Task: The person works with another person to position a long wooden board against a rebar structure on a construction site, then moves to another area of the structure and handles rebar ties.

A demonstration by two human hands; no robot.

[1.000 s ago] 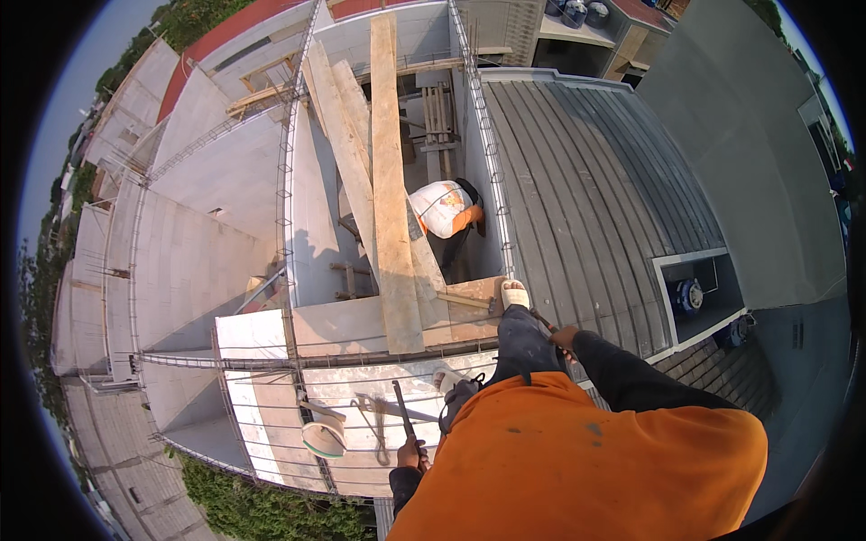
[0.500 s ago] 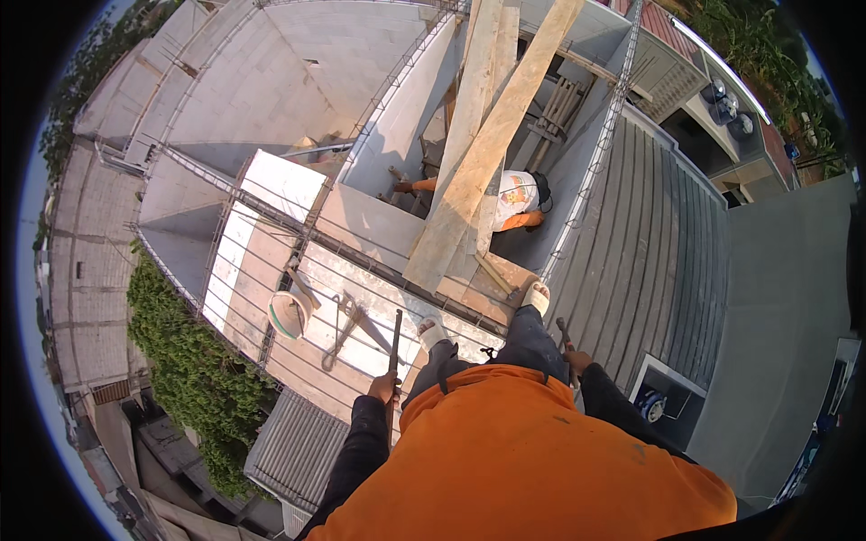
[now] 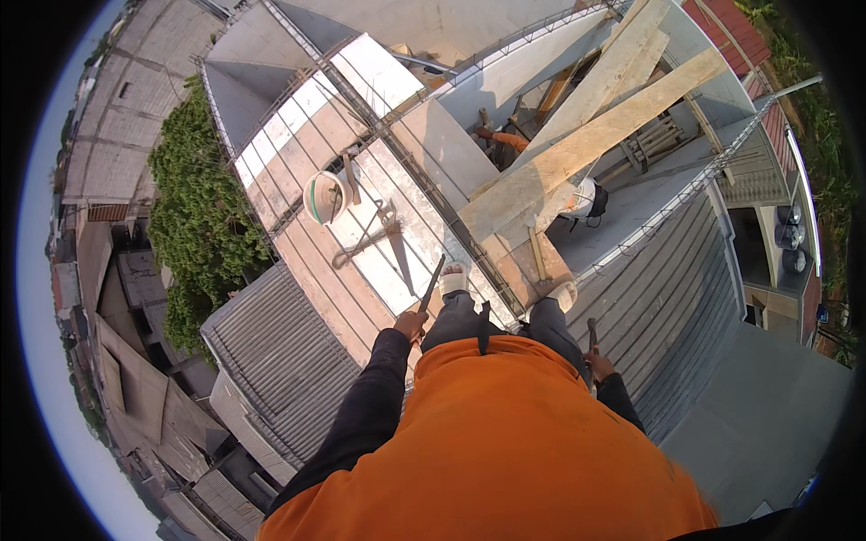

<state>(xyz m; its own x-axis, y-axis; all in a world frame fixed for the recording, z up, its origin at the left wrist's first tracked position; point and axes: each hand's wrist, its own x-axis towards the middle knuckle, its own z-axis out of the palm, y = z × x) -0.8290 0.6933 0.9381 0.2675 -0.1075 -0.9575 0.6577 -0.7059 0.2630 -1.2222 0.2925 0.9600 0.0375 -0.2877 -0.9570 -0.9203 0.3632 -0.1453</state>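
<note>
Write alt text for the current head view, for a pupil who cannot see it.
A person in orange stands high on a building site, left hand gripping a dark bar, right hand a slim tool. Pale panels at left carry a round, green-banded object; beyond, long planks partly hide a co-worker below.

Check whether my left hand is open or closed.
Closed: your left hand is wrapped around a dark bar, which sticks out well ahead of the grip.
</note>
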